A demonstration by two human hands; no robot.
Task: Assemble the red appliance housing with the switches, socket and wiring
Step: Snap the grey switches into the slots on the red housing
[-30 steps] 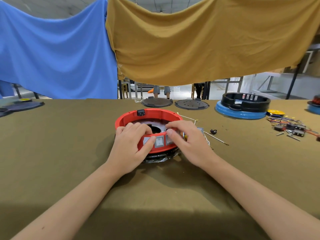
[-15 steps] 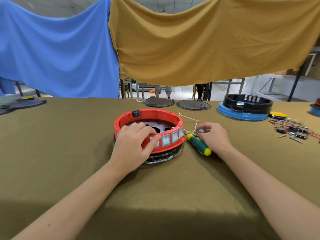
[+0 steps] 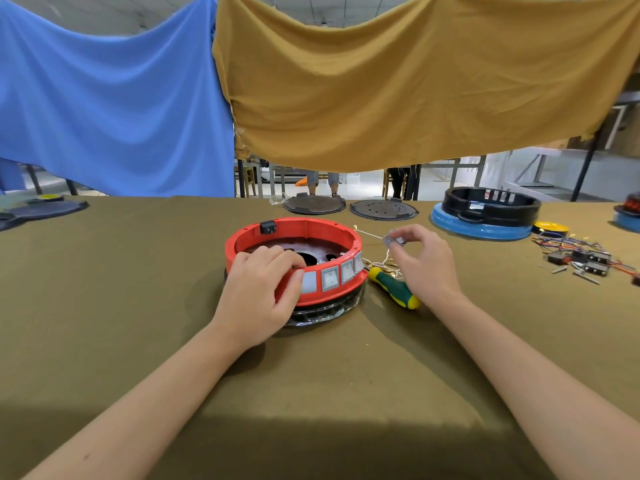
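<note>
The left hand (image 3: 258,292) grips the round red plastic housing (image 3: 298,237) by its near rim; the right hand (image 3: 424,265) pinches a small grey switch (image 3: 393,240) beside it.

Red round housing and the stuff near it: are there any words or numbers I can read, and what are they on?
No words, brand names or numbers can be read anywhere.
"O" and "I": marks that seem to show on the grey rocker switches set in the red round plastic housing, too small to be sure.
The small grey switch pinched in the right hand: too blurred to read.
</note>
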